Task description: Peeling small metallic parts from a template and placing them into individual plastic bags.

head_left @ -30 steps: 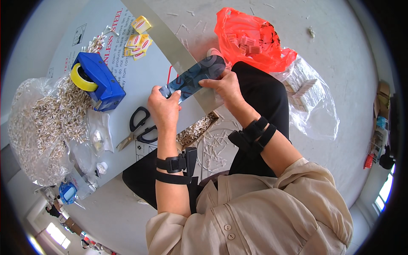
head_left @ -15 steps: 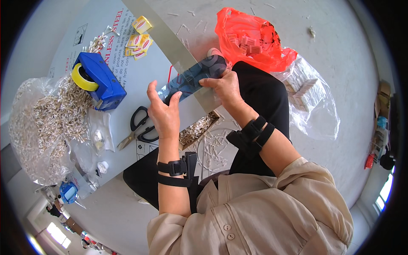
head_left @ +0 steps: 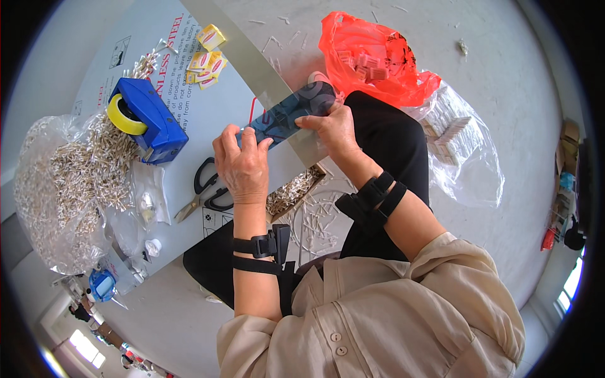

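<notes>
A dark, see-through printed plastic bag is stretched flat between my hands, over the table's edge. My right hand pinches its right part between thumb and fingers. At the left end, my left hand has its fingers bent over the bag, with the thumb along its lower edge. What the bag holds, if anything, I cannot make out. Black-handled scissors lie open on the table, just left of my left hand. Below the bag, at the table's edge, is a cardboard box of cotton swabs.
On the table stand a blue tape dispenser and a big clear bag of cotton swabs. Small yellow packets lie farther back. A red plastic bag and a clear bag of white packs rest at right.
My left hand has turned and its raised fingers have folded down onto the bag's left end. The right hand keeps its hold in the same spot.
</notes>
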{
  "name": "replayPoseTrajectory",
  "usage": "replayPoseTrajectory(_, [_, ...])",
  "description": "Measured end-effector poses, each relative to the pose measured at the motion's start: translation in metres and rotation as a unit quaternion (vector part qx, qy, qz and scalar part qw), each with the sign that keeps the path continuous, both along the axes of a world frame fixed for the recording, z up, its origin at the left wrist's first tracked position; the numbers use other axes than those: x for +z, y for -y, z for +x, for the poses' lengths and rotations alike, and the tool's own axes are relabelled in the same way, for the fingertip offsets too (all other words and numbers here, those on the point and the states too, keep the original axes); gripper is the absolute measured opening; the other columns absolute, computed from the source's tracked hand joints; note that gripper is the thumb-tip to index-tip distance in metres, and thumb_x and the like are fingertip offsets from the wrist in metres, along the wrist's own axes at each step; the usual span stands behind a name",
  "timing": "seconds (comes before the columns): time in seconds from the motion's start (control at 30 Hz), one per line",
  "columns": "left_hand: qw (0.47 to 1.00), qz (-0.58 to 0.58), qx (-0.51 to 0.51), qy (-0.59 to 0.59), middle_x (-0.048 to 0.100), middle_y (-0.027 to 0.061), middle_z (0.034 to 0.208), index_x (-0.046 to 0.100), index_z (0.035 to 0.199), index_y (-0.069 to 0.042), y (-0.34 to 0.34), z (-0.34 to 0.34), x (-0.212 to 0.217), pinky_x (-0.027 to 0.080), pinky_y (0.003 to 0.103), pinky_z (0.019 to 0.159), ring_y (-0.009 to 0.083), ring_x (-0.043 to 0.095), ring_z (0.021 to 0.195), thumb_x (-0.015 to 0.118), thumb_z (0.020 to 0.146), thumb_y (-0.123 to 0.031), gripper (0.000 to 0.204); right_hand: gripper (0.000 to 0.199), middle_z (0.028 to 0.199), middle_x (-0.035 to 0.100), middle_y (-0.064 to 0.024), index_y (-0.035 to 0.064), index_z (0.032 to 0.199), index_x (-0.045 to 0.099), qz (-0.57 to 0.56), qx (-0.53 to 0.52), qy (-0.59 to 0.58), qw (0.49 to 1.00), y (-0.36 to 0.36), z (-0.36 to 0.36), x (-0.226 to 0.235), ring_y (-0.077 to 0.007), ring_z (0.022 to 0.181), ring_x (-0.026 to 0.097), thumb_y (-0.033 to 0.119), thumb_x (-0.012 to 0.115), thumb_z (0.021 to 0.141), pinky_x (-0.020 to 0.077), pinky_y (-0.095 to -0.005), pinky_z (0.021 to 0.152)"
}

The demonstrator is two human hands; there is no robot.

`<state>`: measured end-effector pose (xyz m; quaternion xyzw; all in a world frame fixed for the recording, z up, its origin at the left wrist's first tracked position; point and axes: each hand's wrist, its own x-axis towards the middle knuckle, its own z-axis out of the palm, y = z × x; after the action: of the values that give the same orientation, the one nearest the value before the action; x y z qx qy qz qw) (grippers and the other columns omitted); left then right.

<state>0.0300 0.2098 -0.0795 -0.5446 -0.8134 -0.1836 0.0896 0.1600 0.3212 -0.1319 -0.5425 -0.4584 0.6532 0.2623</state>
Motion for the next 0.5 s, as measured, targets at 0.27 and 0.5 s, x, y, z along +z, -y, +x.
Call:
replayPoseTrajectory(0.27, [1.0,0.008,-0.023,0.012,0.052,0.0118,0.101,0.06,0.09,-0.002,0.0017,-0.0013,-0.0035,0.046,0.041,0.078,0.0303,0.052,0.094,0.082,0.06,-0.016,0.039,0.022,0.068,0.066,-0.0072,-0.0041,0.076,0.067,0.001,-0.004,-0.01,1.0,-0.0003,-0.0003,-0.0047,-0.0125,0.06,0.058,0.007,0.078,0.06,0.0476,-0.0285,0.06])
replayPoseTrajectory(0.5, [1.0,0.007,-0.023,-0.014,0.054,0.0093,0.098,0.061,0.09,-0.004,0.0029,-0.0028,-0.0037,0.045,0.041,0.078,0.0289,0.052,0.094,0.08,0.063,-0.019,0.037,0.022,0.069,0.066,-0.007,-0.003,0.076,0.068,-0.01,-0.003,0.005,1.0,0.0008,-0.0004,0.0035,-0.0123,0.06,0.058,0.006,0.078,0.059,0.0475,-0.0283,0.059])
